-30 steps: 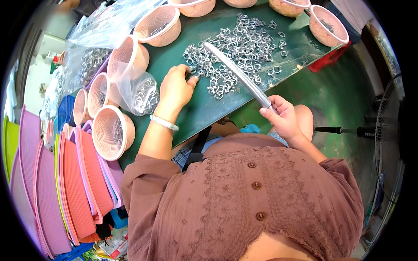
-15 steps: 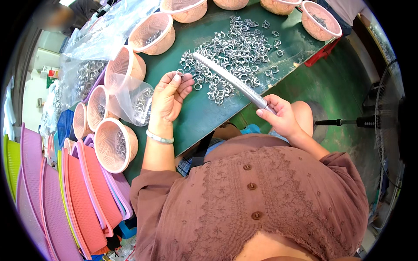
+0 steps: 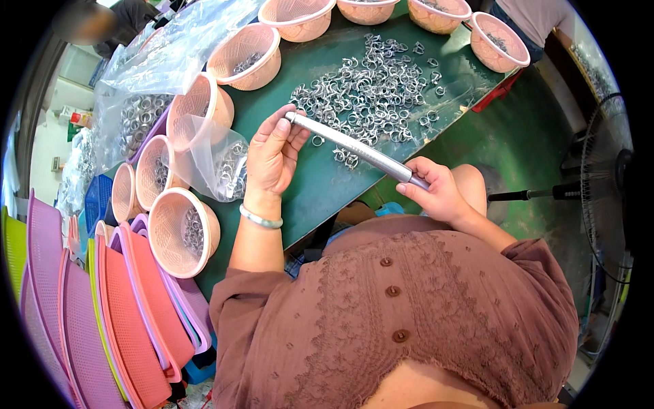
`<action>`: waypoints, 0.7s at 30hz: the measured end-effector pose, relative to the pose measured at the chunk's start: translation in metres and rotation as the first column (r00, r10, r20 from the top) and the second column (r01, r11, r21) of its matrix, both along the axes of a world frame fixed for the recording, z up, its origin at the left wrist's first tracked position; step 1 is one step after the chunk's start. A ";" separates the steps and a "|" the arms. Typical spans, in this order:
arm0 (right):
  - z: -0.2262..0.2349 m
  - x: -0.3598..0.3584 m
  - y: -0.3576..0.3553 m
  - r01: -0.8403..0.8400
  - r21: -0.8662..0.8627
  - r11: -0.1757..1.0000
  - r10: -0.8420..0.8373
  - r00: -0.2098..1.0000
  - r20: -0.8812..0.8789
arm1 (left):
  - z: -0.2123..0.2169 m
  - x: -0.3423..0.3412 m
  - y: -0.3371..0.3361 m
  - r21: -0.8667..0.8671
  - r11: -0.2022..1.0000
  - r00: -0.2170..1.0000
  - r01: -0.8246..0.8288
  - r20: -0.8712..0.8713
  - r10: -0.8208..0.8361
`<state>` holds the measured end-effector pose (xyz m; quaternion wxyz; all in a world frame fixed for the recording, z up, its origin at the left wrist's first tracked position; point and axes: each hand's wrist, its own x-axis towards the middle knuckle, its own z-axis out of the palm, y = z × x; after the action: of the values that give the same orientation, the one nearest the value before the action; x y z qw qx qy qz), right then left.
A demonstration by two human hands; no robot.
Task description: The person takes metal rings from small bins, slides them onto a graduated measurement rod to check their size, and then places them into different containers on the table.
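My right hand [image 3: 439, 191] is closed around the thick grey end of a silver ring mandrel [image 3: 354, 147], which slants up and to the left over the green table. Its narrow tip meets the fingertips of my left hand [image 3: 274, 153]. Those fingers pinch a small metal ring, mostly hidden at the tip. Beyond the mandrel a loose heap of silver rings [image 3: 385, 92] is spread over the table. Left of my left wrist, a clear plastic bag [image 3: 230, 167] holds more rings.
Pink plastic baskets [image 3: 184, 232], several with rings inside, curve along the table's left and far edges. Stacked purple and coral baskets [image 3: 139, 307] stand at the lower left. A larger clear plastic sheet [image 3: 157, 65] lies at the far left. A black fan [image 3: 603, 191] stands right.
My left hand has moved slightly right with the ring, and the mandrel has come down and left, so its tip now meets the left fingertips.
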<state>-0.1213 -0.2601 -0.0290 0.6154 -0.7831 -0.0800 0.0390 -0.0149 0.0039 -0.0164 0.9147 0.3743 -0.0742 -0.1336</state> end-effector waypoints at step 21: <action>0.002 0.002 0.010 0.158 -0.263 0.952 -0.050 0.925 0.376 | -0.002 -0.010 -0.002 0.146 0.981 0.985 0.124 0.098 -0.139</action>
<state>-0.1194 -0.2500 -0.0270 0.4704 -0.8610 -0.1442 -0.1289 -0.0252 0.0021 -0.0185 0.8700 0.4383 -0.1385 -0.1782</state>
